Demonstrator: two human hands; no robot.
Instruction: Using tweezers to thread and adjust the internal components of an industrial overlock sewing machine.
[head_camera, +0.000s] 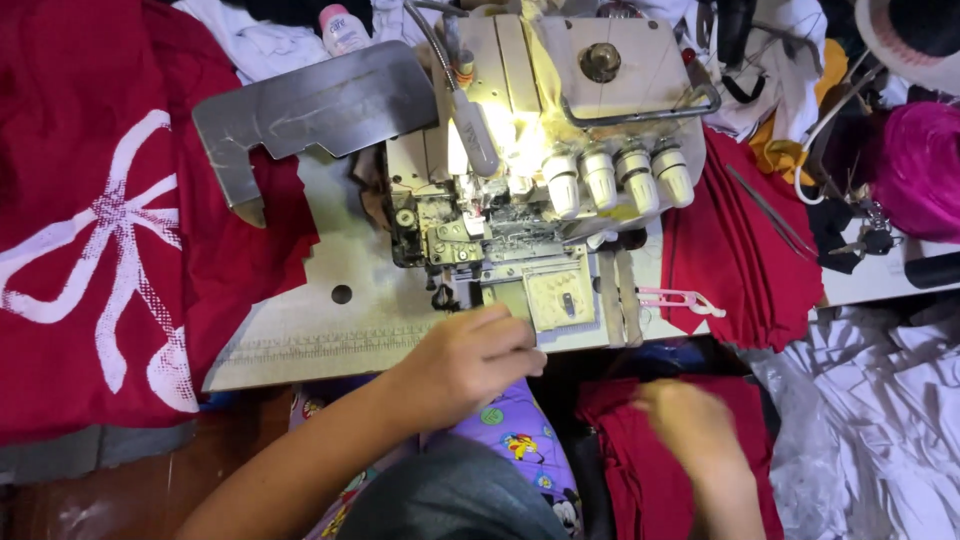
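My left hand (470, 358) rests closed at the front edge of the worn machine table (300, 330), just below the presser area of a cream overlock sewing machine (540, 170). Nothing shows between its fingers. Lower right, my right hand (690, 425) is blurred and lies on a pile of red fabric pieces (650, 480) below the table edge; whether it grips the cloth cannot be told.
Red cloth with a white bow print (100, 250) covers the left. A stack of red fabric (740, 260) sits right of the machine, with pink thread snips (680, 300) and long tweezers (770, 210) beside it. A grey metal guard (310, 105) juts out at the back left.
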